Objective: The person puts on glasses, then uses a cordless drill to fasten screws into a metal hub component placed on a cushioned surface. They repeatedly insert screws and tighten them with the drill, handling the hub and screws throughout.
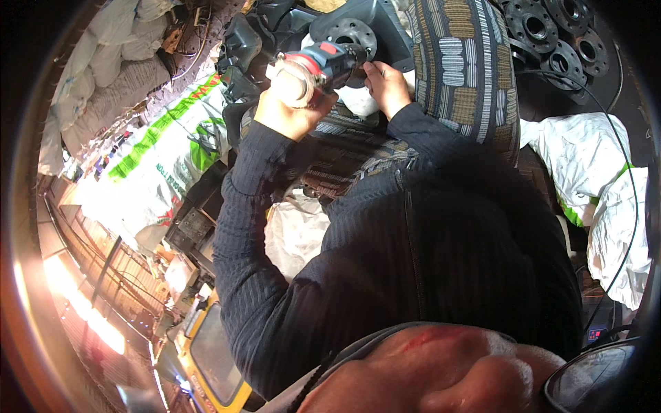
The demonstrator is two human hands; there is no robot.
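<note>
My left hand [295, 118] is wrapped around a dark blue and red hand-held power tool [330, 60], whose pale round end faces up toward me. The tool's narrow dark front end points right. At that tip, the fingers of my right hand [390, 89] are pinched together, and whatever lies between them is too small to make out. Just beyond the tool sits a dark round metal flange [349, 31] with holes, partly covered by it. Some white cloth or plastic [359, 103] shows below the tool, between my hands.
Several similar flanges [536, 27] are piled at the far right, with a black cable [630, 179] running down past them. A patterned cushion [458, 69] stands beside my right arm. White and green sacks [165, 158] lie at left, and more white sacks [585, 148] at right.
</note>
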